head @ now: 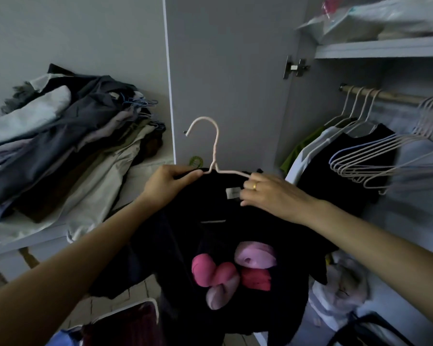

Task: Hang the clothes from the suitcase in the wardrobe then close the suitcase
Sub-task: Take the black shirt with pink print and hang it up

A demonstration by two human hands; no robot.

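A black shirt point(210, 236) with pink and lilac shapes on its front hangs in mid-air in front of me on a pale pink wire hanger point(214, 146). My left hand point(165, 186) grips the shirt's left shoulder at the hanger's arm. On the other side my right hand point(268, 193), with a gold ring, pinches the collar near the white label over the hanger's other arm. The wardrobe rail point(395, 97) at the right carries a few hung garments point(340, 156) and several bare hangers point(385, 156). The suitcase is out of view.
The open wardrobe door point(230, 71) stands just behind the hanger. A heap of folded clothes point(68, 146) lies on a white surface at the left. Bags sit on the wardrobe's upper shelf point(385, 48) and on its floor point(343, 295).
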